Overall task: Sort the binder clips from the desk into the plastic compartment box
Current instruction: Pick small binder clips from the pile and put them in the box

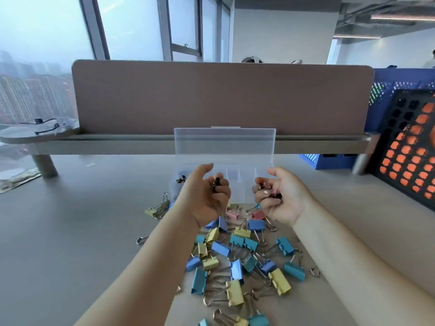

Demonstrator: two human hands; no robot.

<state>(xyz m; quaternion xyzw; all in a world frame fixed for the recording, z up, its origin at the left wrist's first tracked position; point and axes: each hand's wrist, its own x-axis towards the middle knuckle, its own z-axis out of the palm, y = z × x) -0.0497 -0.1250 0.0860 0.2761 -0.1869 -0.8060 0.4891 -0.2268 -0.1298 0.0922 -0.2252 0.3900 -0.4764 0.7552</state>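
A clear plastic compartment box stands on the desk with its lid propped open. Its far-left compartment holds a dark binder clip. My left hand hovers in front of the box, fingers closed on a small black binder clip. My right hand is beside it, cupped around a few small clips, pink and dark. A pile of blue, teal, yellow and pink binder clips lies on the desk under my forearms.
A brown partition with a shelf runs behind the box. Yellow clips lie left of the pile. A blue crate and a black perforated panel over orange stand at the right. A packet lies far left.
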